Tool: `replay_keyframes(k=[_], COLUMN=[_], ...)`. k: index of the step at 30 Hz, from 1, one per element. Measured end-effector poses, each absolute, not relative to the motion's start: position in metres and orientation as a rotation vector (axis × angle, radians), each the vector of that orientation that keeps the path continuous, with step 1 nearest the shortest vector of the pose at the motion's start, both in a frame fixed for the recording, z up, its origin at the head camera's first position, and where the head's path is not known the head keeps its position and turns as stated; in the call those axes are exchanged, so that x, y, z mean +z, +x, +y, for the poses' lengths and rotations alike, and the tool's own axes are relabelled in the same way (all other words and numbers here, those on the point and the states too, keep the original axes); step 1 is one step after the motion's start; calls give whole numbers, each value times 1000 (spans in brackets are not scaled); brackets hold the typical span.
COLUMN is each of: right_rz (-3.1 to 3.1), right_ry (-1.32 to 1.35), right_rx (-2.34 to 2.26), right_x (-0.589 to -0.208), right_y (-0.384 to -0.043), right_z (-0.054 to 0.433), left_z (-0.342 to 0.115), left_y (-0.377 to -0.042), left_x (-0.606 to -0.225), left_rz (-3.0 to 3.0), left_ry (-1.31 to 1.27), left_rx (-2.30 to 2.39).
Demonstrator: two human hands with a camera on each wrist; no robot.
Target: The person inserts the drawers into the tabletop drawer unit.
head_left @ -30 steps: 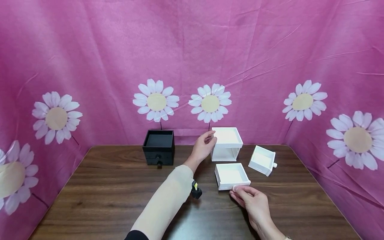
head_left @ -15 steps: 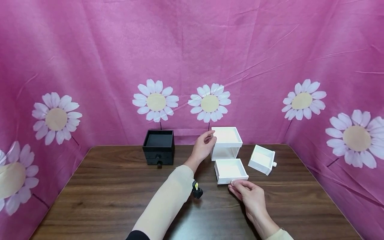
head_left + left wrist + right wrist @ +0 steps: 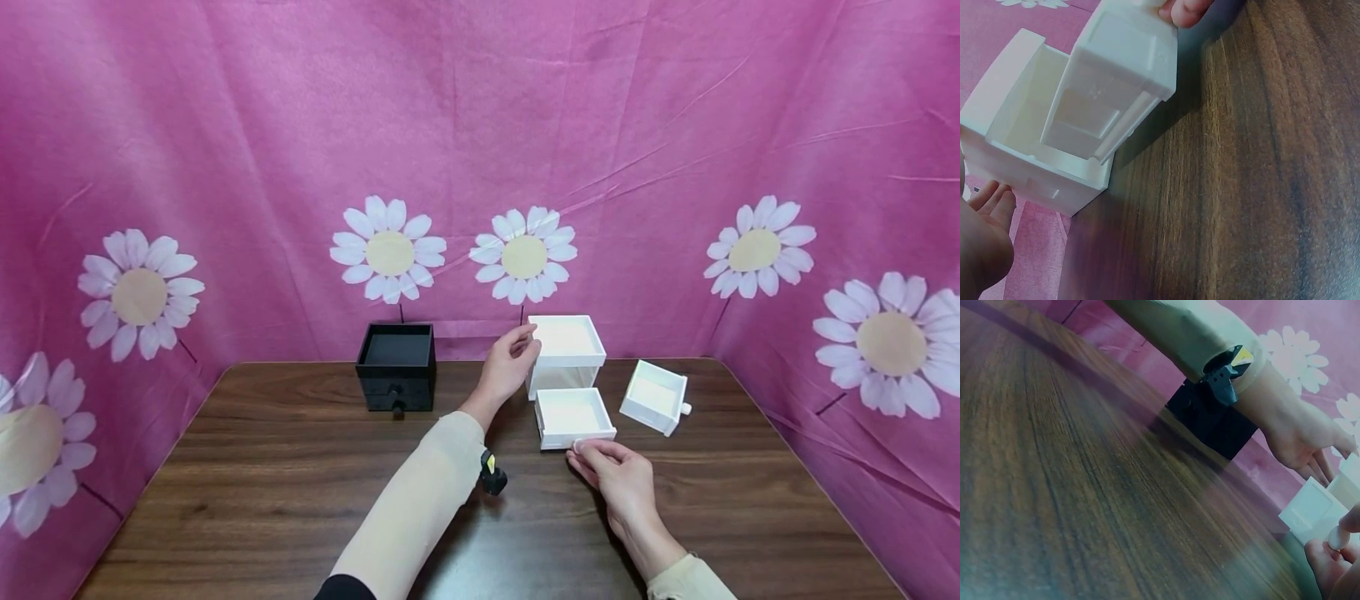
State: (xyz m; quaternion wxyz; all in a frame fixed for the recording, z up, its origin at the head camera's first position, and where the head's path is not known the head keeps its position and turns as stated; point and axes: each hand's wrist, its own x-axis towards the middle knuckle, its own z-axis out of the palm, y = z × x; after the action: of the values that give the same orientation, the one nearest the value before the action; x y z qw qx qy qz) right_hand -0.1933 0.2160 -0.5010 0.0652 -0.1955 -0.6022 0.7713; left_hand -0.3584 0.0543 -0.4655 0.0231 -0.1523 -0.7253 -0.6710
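Note:
A white box cabinet (image 3: 566, 340) with an open front stands at the back of the table. My left hand (image 3: 507, 367) holds its left side, with fingers (image 3: 992, 203) against the outer wall and the index finger and thumb at the top edge. My right hand (image 3: 621, 483) pinches the round knob (image 3: 1338, 539) of a white drawer (image 3: 576, 417). That drawer is lifted slightly off the table, its back end at the cabinet's lower opening. Whether the end has entered the opening cannot be told. A second, smaller-looking white drawer (image 3: 655, 397) lies to the right, turned at an angle.
A black box cabinet (image 3: 395, 367) with a knobbed drawer stands at the back left on the brown wooden table (image 3: 247, 492). A pink curtain (image 3: 637, 125) with printed daisies hangs behind the table. A black wrist camera (image 3: 492, 475) sits on the left sleeve.
My right hand has moved the white drawer away from me, up to the front of the white cabinet. My left hand has stayed at the cabinet's side.

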Motion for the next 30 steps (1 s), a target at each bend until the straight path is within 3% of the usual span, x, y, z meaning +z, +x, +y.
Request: replay_keyframes(k=[30], right_rz=[-1833], right_ry=[-594], right_rx=[2316], right_x=[-503], right_y=[-213], right_z=[219], left_z=[54], left_y=[-361], left_x=[-469], left_rz=[-2255], left_ry=[-474], left_rx=[-2084])
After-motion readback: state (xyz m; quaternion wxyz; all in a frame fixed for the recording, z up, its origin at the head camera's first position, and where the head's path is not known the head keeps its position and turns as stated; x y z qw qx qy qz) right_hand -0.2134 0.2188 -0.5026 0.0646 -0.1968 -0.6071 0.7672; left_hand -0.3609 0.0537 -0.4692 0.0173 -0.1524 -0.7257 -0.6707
